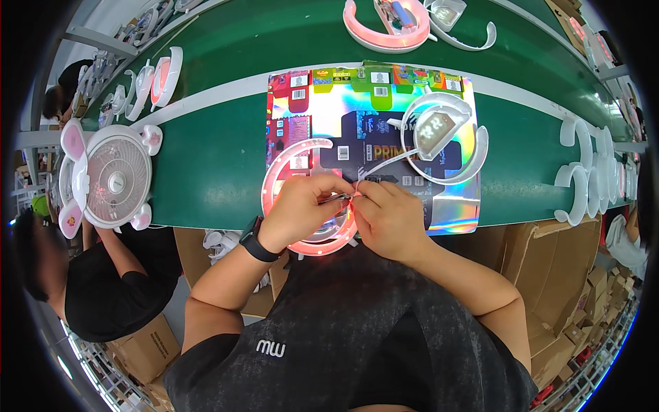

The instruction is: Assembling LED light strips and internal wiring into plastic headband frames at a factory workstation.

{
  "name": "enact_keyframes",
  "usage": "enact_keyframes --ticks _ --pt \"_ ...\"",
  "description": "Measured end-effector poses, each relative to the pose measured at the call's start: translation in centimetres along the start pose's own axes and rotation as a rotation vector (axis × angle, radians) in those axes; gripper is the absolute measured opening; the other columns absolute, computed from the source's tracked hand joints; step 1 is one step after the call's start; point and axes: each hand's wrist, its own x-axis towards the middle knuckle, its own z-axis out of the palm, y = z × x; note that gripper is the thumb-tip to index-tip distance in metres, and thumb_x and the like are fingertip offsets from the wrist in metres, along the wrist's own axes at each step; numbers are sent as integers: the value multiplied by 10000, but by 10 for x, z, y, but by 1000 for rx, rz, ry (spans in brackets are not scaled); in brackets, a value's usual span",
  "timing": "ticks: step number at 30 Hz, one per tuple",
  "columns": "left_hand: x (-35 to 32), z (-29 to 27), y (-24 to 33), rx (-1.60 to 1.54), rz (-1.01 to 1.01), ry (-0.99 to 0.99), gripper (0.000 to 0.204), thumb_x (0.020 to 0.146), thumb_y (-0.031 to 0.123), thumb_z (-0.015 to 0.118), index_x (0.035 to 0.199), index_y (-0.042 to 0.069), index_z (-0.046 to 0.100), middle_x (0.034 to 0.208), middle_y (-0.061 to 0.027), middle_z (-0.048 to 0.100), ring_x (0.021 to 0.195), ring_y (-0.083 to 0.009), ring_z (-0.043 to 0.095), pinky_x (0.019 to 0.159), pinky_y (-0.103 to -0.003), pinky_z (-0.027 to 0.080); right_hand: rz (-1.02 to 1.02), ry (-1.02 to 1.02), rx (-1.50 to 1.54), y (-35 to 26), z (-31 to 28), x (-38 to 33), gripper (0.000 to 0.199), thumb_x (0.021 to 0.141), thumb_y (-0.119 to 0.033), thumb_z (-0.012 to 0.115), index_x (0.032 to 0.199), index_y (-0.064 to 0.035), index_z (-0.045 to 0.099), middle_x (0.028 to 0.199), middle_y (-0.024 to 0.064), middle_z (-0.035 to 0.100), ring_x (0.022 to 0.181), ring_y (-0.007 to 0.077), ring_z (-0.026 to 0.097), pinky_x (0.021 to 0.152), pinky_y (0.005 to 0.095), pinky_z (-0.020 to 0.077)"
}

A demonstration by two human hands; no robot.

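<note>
fingers of the left hand [302, 202] pinch a slim silvery metal piece [334, 198], those of the right hand [392, 218] a thin white wire [388, 162], probably fragile; the glowing pink curved plastic ring [274, 174], at the counter's [206, 172] near edge, seems light, stiff, best held by its rim.

The ring [270, 184] is pinkish red, the table [206, 172] green.
</note>
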Motion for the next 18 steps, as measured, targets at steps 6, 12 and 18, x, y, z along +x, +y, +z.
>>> enact_keyframes --ticks 6,12,18 --pt "4 -5 2 -2 15 -77 214 827 -10 683 1034 44 688 941 -82 680 801 -177 662 693 -305 518 -8 -23 -10 1 -2 1 127 726 -74 720 839 -51 666 978 65 658 722 243 628 611 362 518" --pt "6 -5 8 162 29 -143 260 790 -104 596 1024 6 628 1056 -75 638 1013 -195 619 839 -301 515 24 -6 53 4 -1 -1 112 719 -75 726 818 -53 678 966 59 659 713 241 626 604 357 514" --pt "4 -4 5 65 155 -77 261 766 -20 620 1018 44 648 923 -91 643 775 -239 640 669 -337 507 39 11 13 -1 0 1 113 716 -77 726 820 -59 685 909 50 637 712 243 624 611 358 514"
